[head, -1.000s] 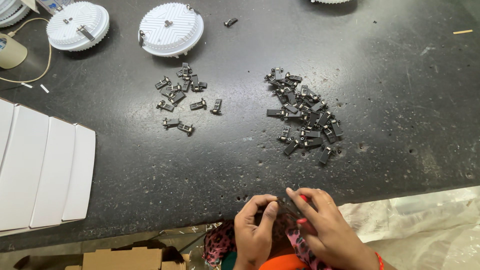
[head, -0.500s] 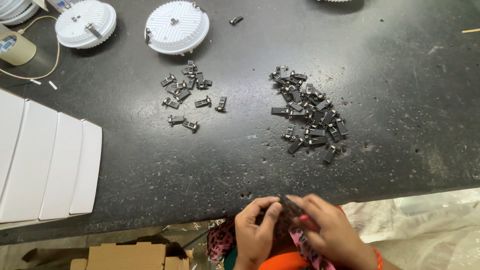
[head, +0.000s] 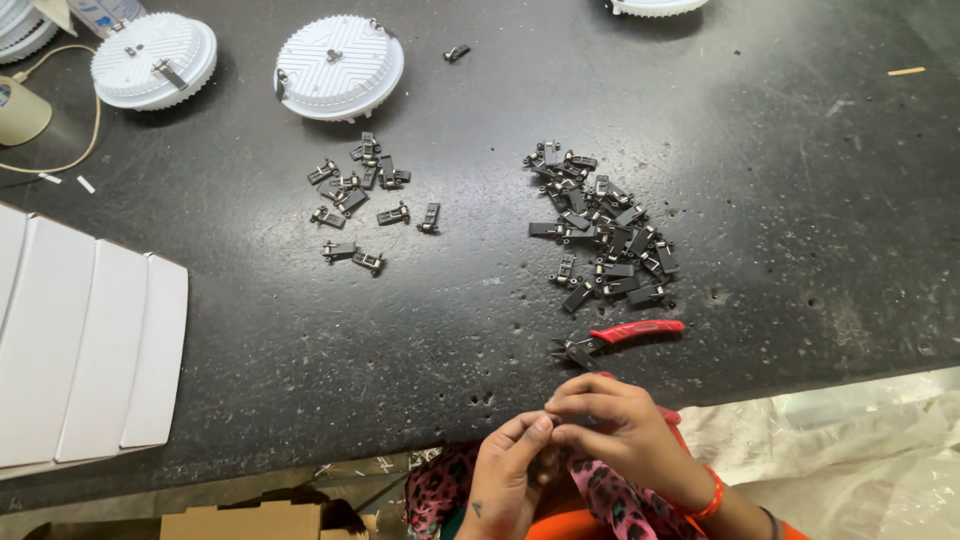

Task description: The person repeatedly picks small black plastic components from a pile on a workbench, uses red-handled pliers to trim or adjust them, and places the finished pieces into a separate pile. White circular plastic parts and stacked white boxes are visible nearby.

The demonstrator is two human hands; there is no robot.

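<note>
Your left hand (head: 510, 480) and right hand (head: 615, 435) meet at the near edge of the black table (head: 800, 200), fingertips pinched together over something small; whatever sits between them is hidden, so you cannot tell what they are clamped on. Just beyond your right hand lie the red-handled pliers (head: 615, 338), flat on the table, dark jaws pointing left, touched by neither hand. Past the pliers is the larger pile of small black metal clips (head: 600, 230), heaped loosely, and to its left, well apart, a smaller scatter of clips (head: 365, 205) lying singly. One stray clip (head: 456, 52) rests near the far edge. Two round white ribbed lamp housings (head: 340, 65) (head: 153, 60) sit at the far left, each with clips on its rim. At the left edge, a row of flat white boxes (head: 80, 350) lies fanned, plain on the faces you see. A brown cardboard carton (head: 240, 520) shows below the table edge, and clear crumpled plastic sheeting (head: 860, 450) lies at your right.
</note>
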